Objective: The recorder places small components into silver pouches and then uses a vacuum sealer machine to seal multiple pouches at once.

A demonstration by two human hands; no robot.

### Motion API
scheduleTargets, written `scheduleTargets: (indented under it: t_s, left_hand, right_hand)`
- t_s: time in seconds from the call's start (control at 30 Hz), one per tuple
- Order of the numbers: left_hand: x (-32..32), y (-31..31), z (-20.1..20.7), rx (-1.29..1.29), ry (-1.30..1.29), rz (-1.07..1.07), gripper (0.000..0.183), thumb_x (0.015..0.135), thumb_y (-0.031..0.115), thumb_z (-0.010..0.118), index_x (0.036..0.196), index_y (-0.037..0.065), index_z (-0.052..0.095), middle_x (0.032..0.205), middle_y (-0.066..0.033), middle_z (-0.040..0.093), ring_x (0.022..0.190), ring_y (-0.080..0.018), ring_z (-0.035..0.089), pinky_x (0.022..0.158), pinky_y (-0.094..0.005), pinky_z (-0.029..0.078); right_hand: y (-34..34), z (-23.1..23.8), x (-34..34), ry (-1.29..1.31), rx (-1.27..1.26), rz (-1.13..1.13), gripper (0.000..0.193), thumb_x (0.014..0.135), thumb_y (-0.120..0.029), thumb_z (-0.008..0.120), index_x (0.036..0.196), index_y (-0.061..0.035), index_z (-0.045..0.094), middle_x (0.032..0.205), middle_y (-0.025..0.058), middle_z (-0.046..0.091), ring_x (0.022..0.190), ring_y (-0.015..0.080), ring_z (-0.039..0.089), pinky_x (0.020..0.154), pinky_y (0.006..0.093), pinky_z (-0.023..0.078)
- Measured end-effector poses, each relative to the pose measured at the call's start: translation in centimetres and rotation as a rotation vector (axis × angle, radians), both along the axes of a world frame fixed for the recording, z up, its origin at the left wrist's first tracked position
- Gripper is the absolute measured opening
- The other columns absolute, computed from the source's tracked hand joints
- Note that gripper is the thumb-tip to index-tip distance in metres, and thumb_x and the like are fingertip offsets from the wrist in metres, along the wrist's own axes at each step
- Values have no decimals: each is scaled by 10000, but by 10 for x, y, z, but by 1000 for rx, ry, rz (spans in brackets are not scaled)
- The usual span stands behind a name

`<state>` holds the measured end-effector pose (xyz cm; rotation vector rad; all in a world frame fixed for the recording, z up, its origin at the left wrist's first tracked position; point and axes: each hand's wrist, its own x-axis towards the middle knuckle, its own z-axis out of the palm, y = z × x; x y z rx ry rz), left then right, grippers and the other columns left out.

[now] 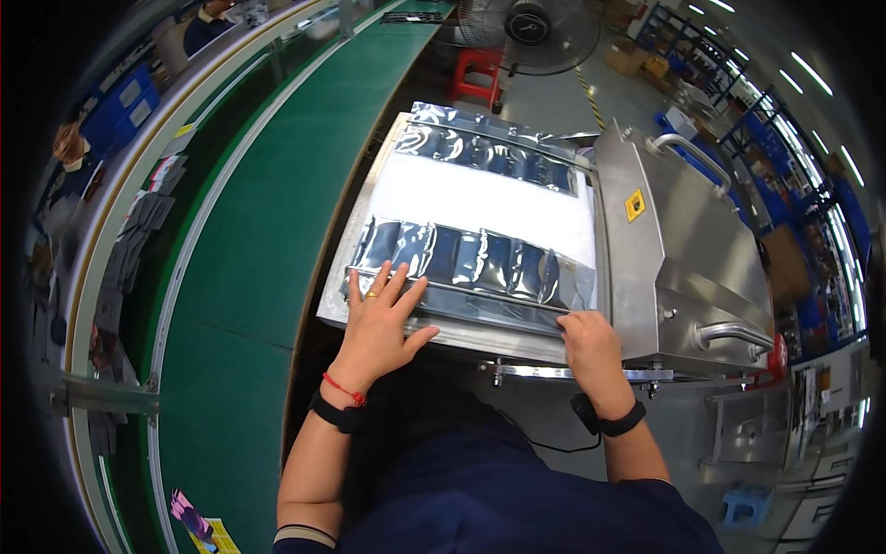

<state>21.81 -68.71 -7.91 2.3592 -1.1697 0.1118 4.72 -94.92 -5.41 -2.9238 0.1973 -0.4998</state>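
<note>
Two rows of shiny dark anti-static bags lie on the bed of a steel sealing machine [330,300]; what is in them cannot be made out. The far row [489,152] and the near row [466,258] are parted by a white pad [484,197]. My left hand [376,325] is open, fingers spread, its fingertips resting on the left end of the near row. At the right end of that row, my right hand [591,351] has its fingers pinched together on the near edge of a bag. Its fingertips partly hide the edge.
The machine's steel lid [701,249], with handles, stands raised on the right. Along the left runs a green conveyor belt [249,231]. A large fan [529,23] and a red stool [477,76] stand beyond the machine. Other people sit across the belt.
</note>
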Motion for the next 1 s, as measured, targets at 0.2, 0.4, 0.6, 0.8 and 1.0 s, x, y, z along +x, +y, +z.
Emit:
scheduleTargets:
  t_s: [0.2, 0.4, 0.6, 0.8, 1.0]
  left_hand:
    - [-6, -7, -6, 20, -19, -9, 575, 741, 277, 756, 1255, 109, 559, 1396, -187, 427, 1352, -349, 323, 1103, -597, 135]
    - [-5, -8, -8, 11, 1, 7, 626, 734, 251, 758, 1294, 104, 521, 1420, -179, 395, 1354, -355, 315, 1100, -597, 144]
    - [-9, -5, -14, 24, -56, 126, 707, 734, 303, 750, 1333, 65, 459, 1398, -249, 372, 1325, -403, 333, 1060, -594, 222]
    - [-16, -6, -18, -101, -11, 210, 753, 705, 264, 781, 1344, 53, 443, 1403, -273, 315, 1327, -448, 283, 1068, -557, 265]
    - [-8, -4, -10, -45, -88, 250, 813, 674, 409, 783, 1323, 37, 466, 1358, -260, 385, 1309, -436, 323, 1067, -568, 252]
  right_hand:
    - [-5, -8, -4, -40, -120, -9, 137, 704, -47, 574, 826, -30, 634, 763, 101, 603, 771, 275, 579, 679, 373, 474]
    - [-6, -4, -5, 115, -102, -52, 194, 701, -34, 613, 893, -17, 627, 855, 112, 613, 836, 284, 582, 723, 383, 475]
    - [30, 23, 19, 100, 159, 102, 720, 655, -145, 781, 1295, -13, 478, 1309, 220, 470, 1204, 388, 458, 990, 445, 381]
    - [45, 0, 32, 250, 116, 198, 828, 679, -213, 782, 1369, 3, 378, 1407, 258, 359, 1329, 409, 320, 1080, 532, 248]
    - [46, -10, 37, 220, 118, 197, 794, 687, -188, 768, 1361, -1, 391, 1408, 237, 369, 1324, 405, 332, 1085, 537, 234]
